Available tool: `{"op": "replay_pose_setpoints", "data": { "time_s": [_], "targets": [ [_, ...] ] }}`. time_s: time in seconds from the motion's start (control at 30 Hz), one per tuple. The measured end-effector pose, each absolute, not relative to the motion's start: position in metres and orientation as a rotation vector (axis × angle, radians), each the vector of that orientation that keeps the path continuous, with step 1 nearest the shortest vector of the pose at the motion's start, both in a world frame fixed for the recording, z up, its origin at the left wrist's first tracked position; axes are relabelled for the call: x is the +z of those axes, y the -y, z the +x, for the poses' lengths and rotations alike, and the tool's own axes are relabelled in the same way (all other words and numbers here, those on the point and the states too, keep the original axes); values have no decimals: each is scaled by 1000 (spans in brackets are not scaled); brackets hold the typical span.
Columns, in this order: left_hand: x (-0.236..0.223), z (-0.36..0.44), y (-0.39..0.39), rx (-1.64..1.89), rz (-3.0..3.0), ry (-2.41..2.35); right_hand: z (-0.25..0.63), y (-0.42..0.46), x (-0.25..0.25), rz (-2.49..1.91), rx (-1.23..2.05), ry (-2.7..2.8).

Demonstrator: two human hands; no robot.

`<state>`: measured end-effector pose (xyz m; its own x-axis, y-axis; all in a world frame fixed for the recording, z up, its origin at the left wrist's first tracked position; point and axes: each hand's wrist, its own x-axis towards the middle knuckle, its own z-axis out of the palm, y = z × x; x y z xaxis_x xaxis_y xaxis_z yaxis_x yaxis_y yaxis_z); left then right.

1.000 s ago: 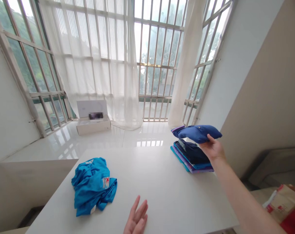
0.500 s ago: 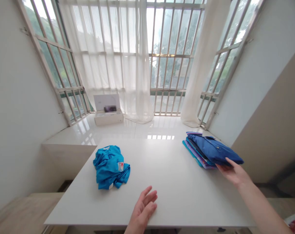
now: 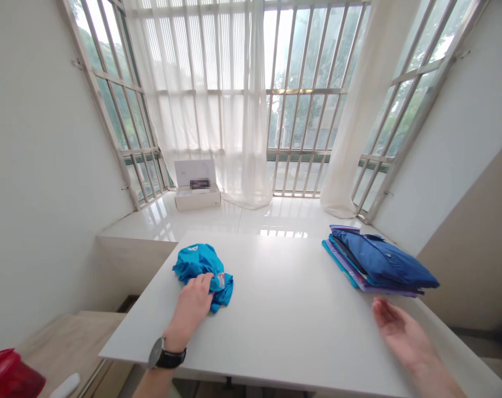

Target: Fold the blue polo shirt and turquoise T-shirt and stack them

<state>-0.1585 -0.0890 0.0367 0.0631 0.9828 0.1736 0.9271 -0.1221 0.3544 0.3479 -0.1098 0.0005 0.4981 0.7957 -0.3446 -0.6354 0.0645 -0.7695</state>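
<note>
Left hand: placed on the crumpled turquoise garment, at the left of the white worktop; fingers curled over the cloth, firmness of grip cannot be determined. Right hand: grip open and empty, fingers partly bent, just beside the near side of the stack of folded clothes. Blue garment with snap buttons: folded, uppermost on that stack.

two hands, one wristwatch, one crumpled blue garment, one clothes stack, one open box
</note>
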Motion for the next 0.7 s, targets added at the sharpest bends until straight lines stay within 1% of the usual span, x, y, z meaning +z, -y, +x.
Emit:
{"op": "replay_pose_setpoints", "data": {
  "time_s": [0.07, 0.1, 0.17, 0.23, 0.3, 0.37, 0.4, 0.57, 0.7],
  "targets": [
    [28, -135, 96, 663, 2214, -1789, 307, 114, 5, -1044, 1168, 164],
    [26, -121, 101, 727, 2214, -1661, 284, 114, 8, -1059, 1226, 256],
    [26, -93, 109, 804, 2202, -1384, 237, 113, 16, -1156, 1306, 610],
    [33, -72, 114, 792, 2218, -1148, 198, 108, 24, -1244, 1208, 1070],
    [42, -61, 114, 761, 2252, -1014, 173, 98, 28, -1244, 935, 1416],
    [51, -58, 108, 765, 2267, -972, 165, 87, 26, -1223, 716, 1636],
    [55, -59, 101, 780, 2256, -966, 165, 81, 24, -1228, 669, 1713],
    [57, -63, 48, 937, 2074, -1011, 178, 47, 8, -1369, 725, 1907],
    [34, -53, 4, 865, 2070, -992, 179, 21, 5, -1575, 526, 2059]
  ]
}}
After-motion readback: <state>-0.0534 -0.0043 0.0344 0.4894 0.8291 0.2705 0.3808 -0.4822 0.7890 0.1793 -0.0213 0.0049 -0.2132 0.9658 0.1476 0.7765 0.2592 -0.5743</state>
